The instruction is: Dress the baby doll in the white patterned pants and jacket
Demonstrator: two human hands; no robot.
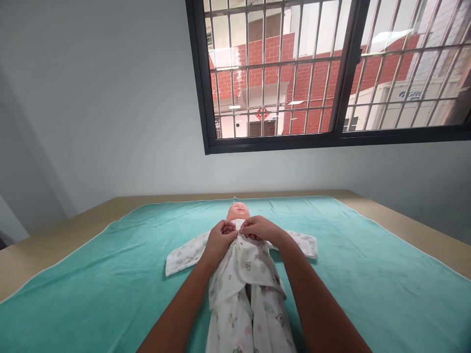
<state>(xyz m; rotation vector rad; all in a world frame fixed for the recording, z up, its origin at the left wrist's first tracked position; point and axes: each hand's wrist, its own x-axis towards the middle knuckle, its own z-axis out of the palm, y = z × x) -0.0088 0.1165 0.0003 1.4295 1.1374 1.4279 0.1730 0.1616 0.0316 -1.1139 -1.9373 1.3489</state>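
Note:
A baby doll (238,211) lies face up with its head toward the wall. It wears a white printed shirt (252,262) with long sleeves spread to both sides, and white printed pants (235,323). At the top front of the shirt, just below the doll's chin, my left hand (222,236) pinches one edge of the cloth. My right hand (259,228) pinches the shirt front close beside it, fingertips nearly meeting. Any fastener between the fingers is too small to make out. Below the hands, the shirt's front edges overlap down to the hem.
A green cloth (121,274) with a pale edge lies under the doll on a wooden table (408,230). Behind the table stands a plain wall (128,122) with a barred window (272,73) in a dark frame.

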